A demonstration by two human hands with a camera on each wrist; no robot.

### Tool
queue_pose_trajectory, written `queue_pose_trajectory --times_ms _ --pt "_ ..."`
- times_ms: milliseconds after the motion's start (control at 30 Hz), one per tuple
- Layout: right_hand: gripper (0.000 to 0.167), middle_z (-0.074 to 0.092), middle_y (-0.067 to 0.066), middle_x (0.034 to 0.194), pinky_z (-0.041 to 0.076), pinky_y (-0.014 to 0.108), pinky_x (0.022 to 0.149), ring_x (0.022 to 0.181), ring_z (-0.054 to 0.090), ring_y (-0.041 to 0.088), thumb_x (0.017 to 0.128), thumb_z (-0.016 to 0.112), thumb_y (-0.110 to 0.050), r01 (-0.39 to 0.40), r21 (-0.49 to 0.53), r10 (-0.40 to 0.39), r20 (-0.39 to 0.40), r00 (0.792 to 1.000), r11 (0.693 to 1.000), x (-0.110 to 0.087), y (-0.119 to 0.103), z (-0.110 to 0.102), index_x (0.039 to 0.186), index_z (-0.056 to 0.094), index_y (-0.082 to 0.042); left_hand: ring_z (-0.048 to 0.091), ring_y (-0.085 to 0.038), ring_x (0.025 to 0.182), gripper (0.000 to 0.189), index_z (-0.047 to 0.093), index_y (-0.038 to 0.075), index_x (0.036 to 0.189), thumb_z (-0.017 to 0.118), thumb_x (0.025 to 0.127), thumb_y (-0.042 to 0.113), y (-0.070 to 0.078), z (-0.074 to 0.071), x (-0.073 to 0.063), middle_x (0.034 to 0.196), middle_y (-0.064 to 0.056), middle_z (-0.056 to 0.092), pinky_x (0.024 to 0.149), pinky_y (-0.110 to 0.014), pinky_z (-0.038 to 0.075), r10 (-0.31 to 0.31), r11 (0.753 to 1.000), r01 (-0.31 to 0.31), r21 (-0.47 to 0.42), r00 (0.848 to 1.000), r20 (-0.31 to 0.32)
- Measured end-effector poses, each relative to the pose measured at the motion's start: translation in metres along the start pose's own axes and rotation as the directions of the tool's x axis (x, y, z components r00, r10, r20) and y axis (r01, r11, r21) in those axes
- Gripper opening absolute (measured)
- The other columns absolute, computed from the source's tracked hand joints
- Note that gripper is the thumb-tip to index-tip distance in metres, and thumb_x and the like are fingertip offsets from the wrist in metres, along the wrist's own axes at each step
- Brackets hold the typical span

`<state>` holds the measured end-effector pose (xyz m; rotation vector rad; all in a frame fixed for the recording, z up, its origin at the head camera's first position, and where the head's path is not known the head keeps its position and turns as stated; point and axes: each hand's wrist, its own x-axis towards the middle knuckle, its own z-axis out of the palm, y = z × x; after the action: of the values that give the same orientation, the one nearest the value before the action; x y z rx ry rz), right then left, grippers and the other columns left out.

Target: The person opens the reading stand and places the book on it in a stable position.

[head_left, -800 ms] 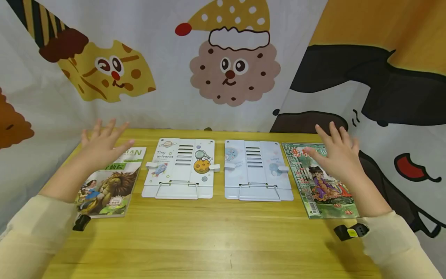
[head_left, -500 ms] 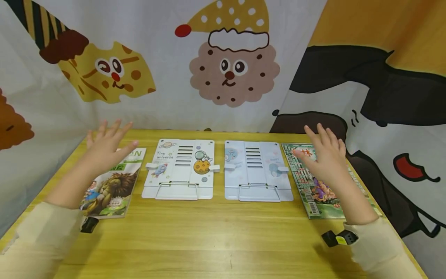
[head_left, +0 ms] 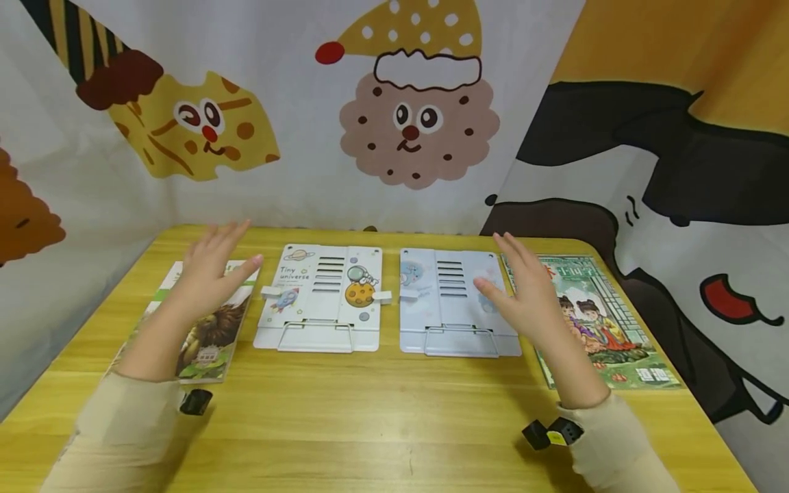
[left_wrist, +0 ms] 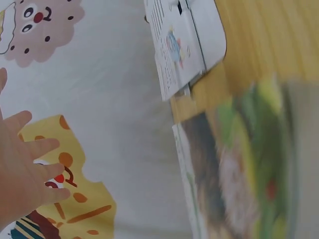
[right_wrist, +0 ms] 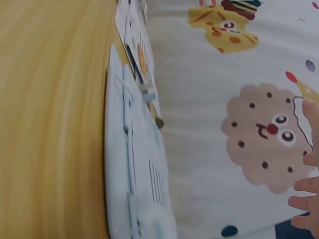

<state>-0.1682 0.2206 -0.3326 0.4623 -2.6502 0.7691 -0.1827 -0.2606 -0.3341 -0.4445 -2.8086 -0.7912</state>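
Two folded book stands lie flat side by side on the table. The left one is a white book stand (head_left: 333,301) with a planet and rocket print; the right one is a pale blue book stand (head_left: 453,311). My left hand (head_left: 206,270), fingers straight, hovers over a magazine with a lion cover (head_left: 212,342), partly hiding it. With fingers extended, my right hand (head_left: 524,291) hangs above the right edge of the blue stand and the near side of a green magazine (head_left: 616,329). Neither hand holds anything.
The wooden table (head_left: 370,424) carries all of these things. A printed curtain (head_left: 296,192) hangs behind it and along the right side. Small black wrist cameras sit at both sleeves.
Both hands have moved inward. The right hand has gone left from over the green magazine to the blue stand's edge; the left hand has shifted slightly right. The stands and magazines have stayed put.
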Motion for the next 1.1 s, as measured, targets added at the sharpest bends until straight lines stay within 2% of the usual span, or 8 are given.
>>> queue_pose_trajectory --times_ms 200,400,567,833,1000,1100 --pt "0.076 0.03 0.01 0.153 0.023 0.067 0.102 0.137 0.027 0.038 0.088 0.065 -0.047 0.024 0.051 -0.023 -0.009 1.0 0.998 0.003 -0.014 0.021 0.151 0.032 -0.019 0.008 -0.045 0.14 0.066 0.018 0.015 0.154 0.049 0.1 0.037 0.001 0.014 0.0 0.155 -0.022 0.018 0.107 -0.065 0.003 -0.001 0.99 -0.004 -0.138 0.999 -0.033" --pt "0.077 0.033 0.008 0.151 0.025 0.058 0.106 0.137 0.028 0.032 0.087 0.066 -0.049 0.057 0.115 -0.059 0.021 0.998 0.992 0.009 -0.03 0.048 0.15 0.034 -0.016 0.007 -0.043 0.141 0.067 0.014 0.017 0.155 0.047 0.1 0.039 0.0 0.027 0.003 0.157 -0.018 0.013 0.105 -0.068 0.007 -0.05 0.969 0.043 -0.242 0.999 -0.021" --pt "0.077 0.031 0.003 0.153 0.028 0.055 0.107 0.139 0.027 0.027 0.087 0.066 -0.05 0.005 0.212 -0.023 0.082 0.996 0.977 0.013 -0.039 0.071 0.15 0.033 -0.021 0.009 -0.043 0.141 0.069 0.013 0.016 0.155 0.046 0.1 0.041 -0.004 0.039 0.008 0.157 -0.018 0.012 0.105 -0.068 0.009 -0.098 0.947 0.092 -0.309 0.995 -0.003" --pt "0.079 0.034 0.004 0.151 0.033 0.053 0.104 0.134 0.035 0.027 0.084 0.067 -0.053 -0.077 0.306 0.031 0.152 0.988 0.949 0.022 -0.049 0.107 0.15 0.034 -0.023 0.009 -0.043 0.141 0.073 0.01 0.023 0.155 0.047 0.098 0.048 -0.011 0.057 0.016 0.158 -0.013 0.01 0.103 -0.07 0.011 -0.178 0.908 0.186 -0.376 0.982 0.057" --pt "0.08 0.036 0.007 0.15 0.034 0.048 0.105 0.131 0.039 0.027 0.084 0.071 -0.046 -0.132 0.347 0.068 0.193 0.979 0.929 0.029 -0.055 0.132 0.149 0.034 -0.019 0.012 -0.047 0.139 0.077 0.005 0.026 0.155 0.048 0.096 0.051 -0.014 0.064 0.02 0.158 -0.016 0.011 0.102 -0.071 0.014 -0.202 0.89 0.234 -0.393 0.972 0.12" --pt "0.08 0.036 0.009 0.149 0.033 0.048 0.105 0.131 0.04 0.028 0.084 0.073 -0.04 -0.158 0.37 0.079 0.218 0.973 0.915 0.031 -0.058 0.144 0.149 0.034 -0.016 0.012 -0.047 0.139 0.077 0.005 0.025 0.155 0.049 0.097 0.049 -0.017 0.068 0.02 0.157 -0.018 0.011 0.103 -0.069 0.014 -0.211 0.864 0.251 -0.436 0.968 0.138"
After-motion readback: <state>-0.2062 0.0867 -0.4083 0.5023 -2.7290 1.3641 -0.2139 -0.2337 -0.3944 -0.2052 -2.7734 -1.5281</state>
